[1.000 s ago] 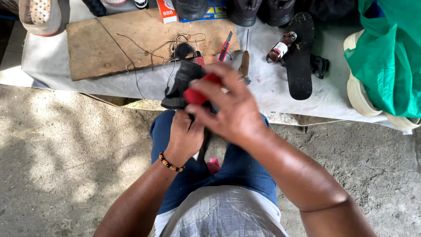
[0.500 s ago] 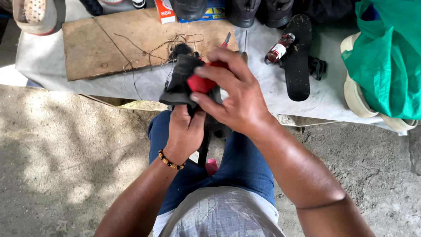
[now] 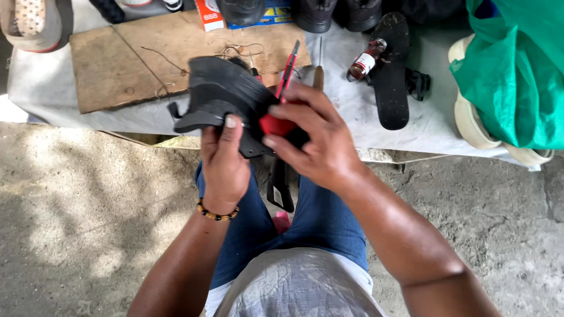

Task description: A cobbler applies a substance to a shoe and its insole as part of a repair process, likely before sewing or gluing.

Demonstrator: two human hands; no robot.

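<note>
My left hand (image 3: 224,158) grips a black sandal (image 3: 220,97) from below, thumb pressed on its sole, holding it up over my lap. My right hand (image 3: 314,138) is closed around a red round-handled tool (image 3: 276,124) pressed against the sandal's right side. A black strap (image 3: 281,186) hangs down from the sandal between my knees. The tool's tip is hidden behind the sandal and my fingers.
A low white-covered bench (image 3: 352,103) lies ahead with a brown cardboard sheet (image 3: 132,56), loose thread, a red-handled cutter (image 3: 288,73), a small bottle (image 3: 365,58) and another black sandal (image 3: 390,70). A green plastic bag (image 3: 517,70) sits at right. Concrete floor lies all around.
I have lifted the sandal up and tilted it, so more of its sole shows. My right hand has shifted to the sandal's right side with the red tool.
</note>
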